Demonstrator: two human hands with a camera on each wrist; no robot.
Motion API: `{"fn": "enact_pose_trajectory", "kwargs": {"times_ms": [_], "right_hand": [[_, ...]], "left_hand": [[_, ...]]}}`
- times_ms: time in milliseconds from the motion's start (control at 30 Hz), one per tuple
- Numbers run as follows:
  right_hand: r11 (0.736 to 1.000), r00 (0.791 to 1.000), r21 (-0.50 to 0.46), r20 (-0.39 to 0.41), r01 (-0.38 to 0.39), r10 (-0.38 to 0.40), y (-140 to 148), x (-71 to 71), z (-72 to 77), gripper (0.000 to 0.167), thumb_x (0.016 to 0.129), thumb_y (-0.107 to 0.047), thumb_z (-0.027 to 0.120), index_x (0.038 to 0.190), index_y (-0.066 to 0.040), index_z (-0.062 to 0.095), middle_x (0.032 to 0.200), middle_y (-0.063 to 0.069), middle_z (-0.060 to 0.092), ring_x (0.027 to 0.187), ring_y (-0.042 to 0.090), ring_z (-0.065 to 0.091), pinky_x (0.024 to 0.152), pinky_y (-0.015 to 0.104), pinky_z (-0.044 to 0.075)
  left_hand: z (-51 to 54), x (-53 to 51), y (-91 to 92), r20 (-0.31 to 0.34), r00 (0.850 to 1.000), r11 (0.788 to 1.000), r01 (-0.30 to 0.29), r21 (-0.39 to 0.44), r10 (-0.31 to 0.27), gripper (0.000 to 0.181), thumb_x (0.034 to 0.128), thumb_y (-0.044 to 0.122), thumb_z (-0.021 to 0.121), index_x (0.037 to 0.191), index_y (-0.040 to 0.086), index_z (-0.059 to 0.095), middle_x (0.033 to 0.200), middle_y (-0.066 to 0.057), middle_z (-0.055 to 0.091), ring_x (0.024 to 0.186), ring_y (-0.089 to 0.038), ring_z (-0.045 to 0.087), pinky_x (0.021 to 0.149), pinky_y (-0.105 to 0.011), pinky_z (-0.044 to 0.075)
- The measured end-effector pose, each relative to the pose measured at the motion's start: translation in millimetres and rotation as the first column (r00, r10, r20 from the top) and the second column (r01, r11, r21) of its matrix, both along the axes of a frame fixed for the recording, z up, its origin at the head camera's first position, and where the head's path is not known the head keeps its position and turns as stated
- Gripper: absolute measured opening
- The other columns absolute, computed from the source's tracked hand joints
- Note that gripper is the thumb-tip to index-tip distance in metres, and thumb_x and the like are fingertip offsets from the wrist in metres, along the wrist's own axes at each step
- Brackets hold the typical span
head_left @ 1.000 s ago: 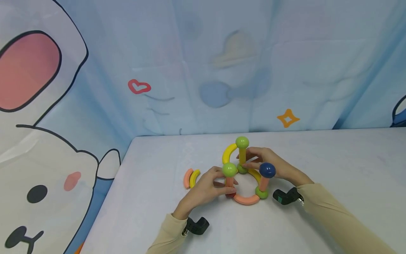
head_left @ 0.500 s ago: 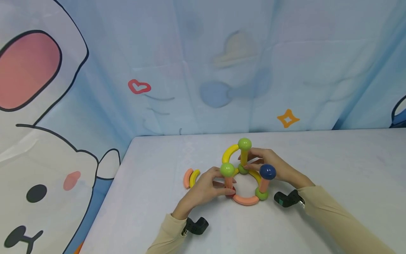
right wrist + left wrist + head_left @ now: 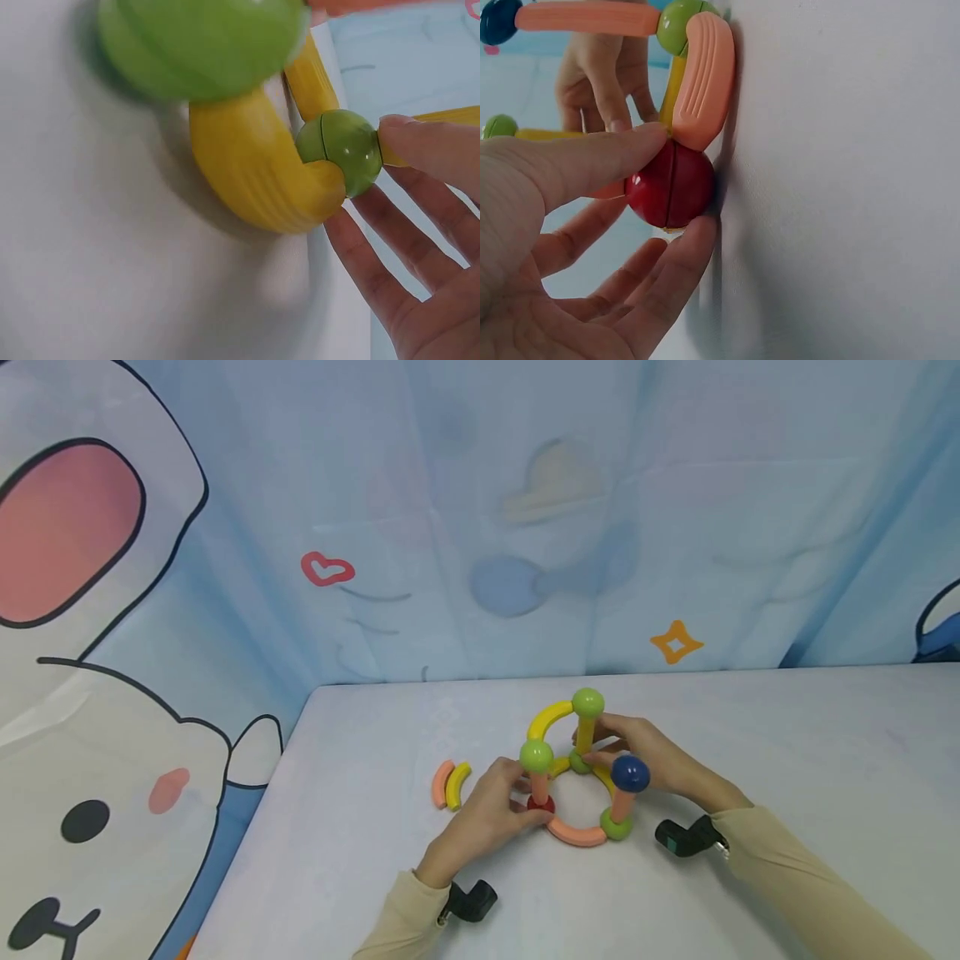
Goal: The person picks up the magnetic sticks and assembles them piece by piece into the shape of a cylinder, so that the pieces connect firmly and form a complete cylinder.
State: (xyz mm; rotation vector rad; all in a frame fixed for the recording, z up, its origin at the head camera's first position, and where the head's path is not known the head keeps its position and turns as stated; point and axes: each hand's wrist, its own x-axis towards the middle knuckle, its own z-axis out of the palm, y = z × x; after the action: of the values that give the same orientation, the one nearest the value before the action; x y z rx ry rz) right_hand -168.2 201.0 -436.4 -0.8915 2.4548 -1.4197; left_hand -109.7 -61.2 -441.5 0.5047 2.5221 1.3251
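A ring of curved yellow and salmon pieces joined by balls lies on the white table, with upright rods. My left hand (image 3: 486, 810) pinches the red ball (image 3: 679, 187) at the ring's left, under a salmon rod (image 3: 539, 787) topped by a green ball (image 3: 536, 756). At the back, my right hand (image 3: 660, 762) holds the lower green ball (image 3: 352, 150) and the foot of the yellow rod (image 3: 586, 735) with thumb and fingers. A curved yellow piece (image 3: 549, 718) bridges the two green top balls. The salmon rod (image 3: 622, 806) at front right bears a blue ball (image 3: 631, 773).
Left of the ring lie a loose curved salmon piece (image 3: 442, 784) and a loose curved yellow piece (image 3: 457, 786), side by side. Behind the white table (image 3: 810, 752) hangs a blue printed curtain (image 3: 450, 468).
The yellow rod, its green balls and my right hand have shifted slightly to the right. The left salmon rod's top has moved a little left. Both hands keep their hold.
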Motion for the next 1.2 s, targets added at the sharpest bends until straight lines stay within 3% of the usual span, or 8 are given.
{"fn": "enact_pose_trajectory", "kwargs": {"times_ms": [100, 400, 733, 867, 1033, 1200], "right_hand": [[1.000, 1.000, 0.013, -0.024, 0.016, -0.016, 5.9, 3.3, -0.4, 0.020, 0.098, -0.005, 0.072, 0.117, -0.001, 0.066, 0.114, 0.008, 0.070, 0.113, 0.035, 0.068, 0.094, 0.045, 0.059], [0.992, 0.995, 0.104, -0.071, 0.073, -0.066, 28.3, 20.7, -3.7, 0.022, 0.095, -0.005, 0.076, 0.117, -0.004, 0.069, 0.113, 0.003, 0.071, 0.108, 0.025, 0.068, 0.090, 0.035, 0.061], [0.996, 0.995, 0.084, -0.100, 0.007, 0.001, 39.9, 47.6, -0.7, 0.025, 0.093, -0.005, 0.079, 0.115, -0.010, 0.070, 0.114, 0.002, 0.071, 0.103, 0.008, 0.065, 0.083, 0.028, 0.061], [0.996, 0.994, 0.076, -0.092, -0.045, 0.052, 37.8, 54.9, -0.9, 0.023, 0.094, -0.007, 0.079, 0.114, -0.014, 0.070, 0.112, 0.000, 0.071, 0.103, 0.005, 0.064, 0.082, 0.029, 0.061], [0.994, 0.994, 0.046, -0.041, -0.097, 0.099, 42.4, 57.8, -1.8, 0.028, 0.095, -0.003, 0.075, 0.121, -0.011, 0.067, 0.115, -0.001, 0.069, 0.104, 0.007, 0.064, 0.083, 0.029, 0.061], [0.999, 0.998, 0.000, -0.060, -0.033, 0.033, 53.7, 49.3, -1.7, 0.031, 0.096, 0.007, 0.068, 0.124, -0.005, 0.065, 0.116, 0.002, 0.066, 0.103, 0.004, 0.063, 0.084, 0.026, 0.059]], "left_hand": [[-0.1, -3.8, 0.1, 0.000, 1.000, 1.000, -0.030, -0.004, 0.030, 0.033, 0.0900, 0.014, 0.085, 0.117, 0.005, 0.067, 0.118, -0.006, 0.058, 0.105, -0.015, 0.064, 0.086, -0.022, 0.056], [0.5, -25.4, 5.7, -0.023, 0.995, 0.995, -0.098, -0.014, 0.097, 0.040, 0.0913, 0.016, 0.084, 0.125, 0.004, 0.067, 0.119, -0.008, 0.066, 0.104, -0.022, 0.068, 0.086, -0.028, 0.058], [-1.0, -44.4, 14.0, -0.033, 0.995, 0.995, -0.097, -0.005, 0.097, 0.030, 0.0932, 0.015, 0.081, 0.120, 0.006, 0.072, 0.113, -0.007, 0.070, 0.100, -0.020, 0.069, 0.085, -0.029, 0.058], [0.5, -46.8, 12.8, -0.022, 0.994, 0.994, -0.105, -0.004, 0.105, 0.029, 0.0933, 0.010, 0.080, 0.120, 0.005, 0.071, 0.113, -0.008, 0.070, 0.100, -0.021, 0.069, 0.085, -0.030, 0.058], [5.8, -42.4, 7.2, 0.029, 0.996, 0.996, -0.087, -0.037, 0.088, 0.031, 0.0919, 0.008, 0.079, 0.122, 0.005, 0.071, 0.108, -0.008, 0.070, 0.095, -0.020, 0.067, 0.081, -0.028, 0.057], [8.7, -36.9, 4.3, 0.090, 0.995, 0.997, -0.045, -0.064, 0.050, 0.032, 0.0919, 0.008, 0.080, 0.123, 0.004, 0.072, 0.100, -0.003, 0.069, 0.087, -0.014, 0.063, 0.073, -0.023, 0.054]]}}
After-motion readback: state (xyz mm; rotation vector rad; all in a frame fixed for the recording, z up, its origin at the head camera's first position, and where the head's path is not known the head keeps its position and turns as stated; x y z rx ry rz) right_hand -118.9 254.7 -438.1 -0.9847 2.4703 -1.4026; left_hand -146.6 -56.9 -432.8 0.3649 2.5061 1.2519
